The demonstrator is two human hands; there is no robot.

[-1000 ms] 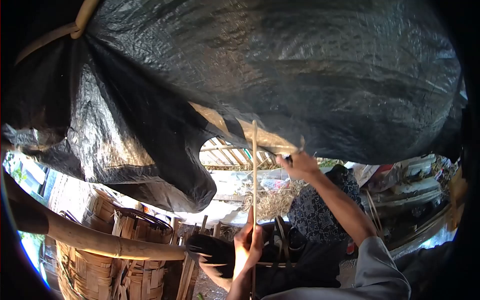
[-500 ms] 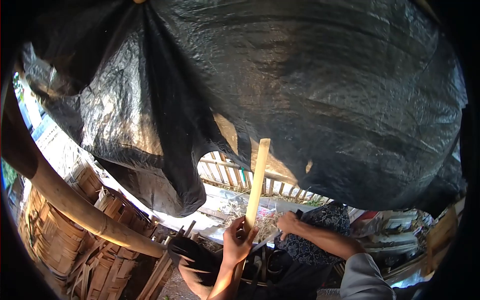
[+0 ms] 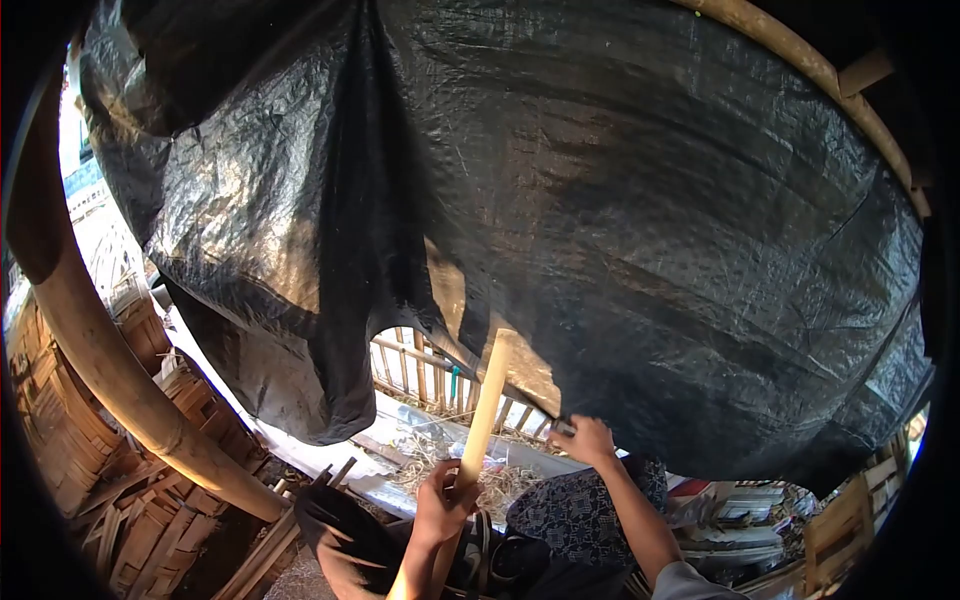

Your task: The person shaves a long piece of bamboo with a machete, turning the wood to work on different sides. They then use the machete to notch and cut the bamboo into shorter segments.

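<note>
A long pale bamboo strip point(image 3: 484, 405) stands nearly upright, with my left hand point(image 3: 445, 503) wrapped round its lower part. To the right of the strip, my right hand point(image 3: 583, 440) is closed on a dark handle point(image 3: 563, 428), apart from the strip. The tool's blade is hard to make out here. Dark patterned cloth point(image 3: 580, 510) lies over my lap below the right hand. The strip's top end reaches up in front of the black tarp.
A large black tarp point(image 3: 640, 220) hangs across the view. A thick bamboo pole point(image 3: 130, 400) slants down at the left, beside woven bamboo pieces point(image 3: 60, 400). A slatted fence point(image 3: 420, 370) shows behind the strip, and a wooden crate point(image 3: 838, 530) at the right.
My right hand has risen with the tool, from beside the left hand to higher and away from the strip. The left hand still grips the strip. The view has shifted.
</note>
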